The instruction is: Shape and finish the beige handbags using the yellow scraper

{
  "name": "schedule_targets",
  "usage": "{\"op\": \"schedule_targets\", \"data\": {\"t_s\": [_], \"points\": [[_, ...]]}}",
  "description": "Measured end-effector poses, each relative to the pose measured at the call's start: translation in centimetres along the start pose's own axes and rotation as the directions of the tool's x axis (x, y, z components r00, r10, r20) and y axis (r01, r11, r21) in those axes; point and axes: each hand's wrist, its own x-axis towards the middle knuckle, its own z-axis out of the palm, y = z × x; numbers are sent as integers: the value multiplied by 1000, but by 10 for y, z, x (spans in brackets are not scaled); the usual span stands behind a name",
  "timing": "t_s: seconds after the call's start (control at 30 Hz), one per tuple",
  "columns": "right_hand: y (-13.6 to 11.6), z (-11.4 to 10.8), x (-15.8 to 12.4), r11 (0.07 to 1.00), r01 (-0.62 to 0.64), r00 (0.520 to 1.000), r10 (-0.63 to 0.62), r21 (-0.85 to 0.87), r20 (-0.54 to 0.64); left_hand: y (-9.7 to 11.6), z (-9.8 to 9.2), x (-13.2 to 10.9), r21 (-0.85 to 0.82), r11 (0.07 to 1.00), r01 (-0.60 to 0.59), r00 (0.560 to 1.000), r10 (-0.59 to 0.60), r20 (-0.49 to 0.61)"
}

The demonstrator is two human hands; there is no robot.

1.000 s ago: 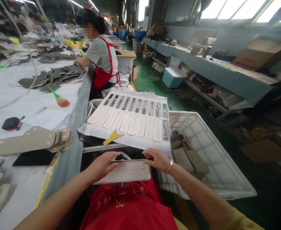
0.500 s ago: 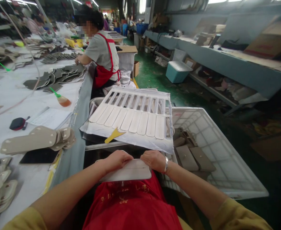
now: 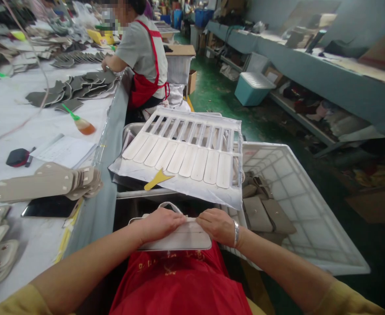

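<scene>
A pale beige flat piece with rounded corners point(image 3: 182, 240) lies across my lap above my red apron. My left hand point(image 3: 161, 224) presses on its upper left edge with fingers curled over it. My right hand point(image 3: 217, 226), a bracelet at the wrist, grips the upper right edge the same way. A thin pale loop point(image 3: 167, 205) pokes up behind my left hand. Just beyond, a white sheet point(image 3: 182, 186) carries a row of several cream strips point(image 3: 192, 162) and a yellow scraper point(image 3: 157, 179).
A white plastic crate point(image 3: 297, 218) at my right holds tan folded pieces point(image 3: 266, 214). On the table at left lie a fanned stack of beige pieces point(image 3: 44, 183), a dark tablet point(image 3: 49, 207), papers and an orange glue bottle point(image 3: 80, 124). Another person in a red apron point(image 3: 143, 61) works farther along.
My hands have drawn together along the top edge of the beige piece, fingers curling over it. The view has tilted downward slightly.
</scene>
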Motion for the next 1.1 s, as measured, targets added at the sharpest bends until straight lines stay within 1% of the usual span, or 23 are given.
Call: {"op": "schedule_targets", "data": {"t_s": [0.1,0.17,0.23,0.3,0.37,0.43,0.47,0.53,0.6,0.67,0.73,0.8,0.9,0.97,1.03,1.1], "points": [[0,-6,3,1000,26,998,-27,10,55,-4,-3,-1,45,997,-67,998,66,25],[3,-12,8,997,-2,995,-5,79,95,-6,-5,0,63,991,-117,992,114,53],[11,-16,14,970,-72,990,40,231,137,-8,-7,1,78,986,-151,986,144,84],[24,-17,23,883,-180,970,87,433,226,-8,-9,3,97,980,-175,980,164,114],[37,-12,34,737,-330,922,115,590,370,-8,-10,4,124,972,-200,974,184,128],[48,-4,44,591,-470,853,113,656,510,-9,-10,4,140,965,-223,970,205,132],[52,0,49,534,-524,818,98,664,567,-9,-10,4,142,962,-232,968,214,133],[56,7,56,451,-602,753,46,659,656,-10,-10,3,132,961,-243,965,225,136],[58,12,61,390,-658,697,-11,645,717,-12,-9,2,120,961,-249,964,234,129],[58,14,65,341,-695,657,-57,633,751,-14,-9,2,113,960,-257,962,244,119],[58,15,67,306,-713,639,-87,631,764,-15,-9,1,117,956,-271,960,258,112],[57,16,70,302,-715,633,-104,631,767,-16,-9,1,121,950,-287,956,275,103],[54,18,75,328,-696,642,-116,639,758,-18,-10,1,94,948,-303,952,298,66],[52,21,78,327,-691,642,-131,645,755,-21,-9,-1,53,951,-305,952,303,36],[51,22,81,320,-691,641,-142,648,754,-25,-9,-4,1,955,-295,955,295,20],[49,23,83,333,-680,651,-138,653,747,-30,-9,-11,-63,960,-273,961,274,17]]}}
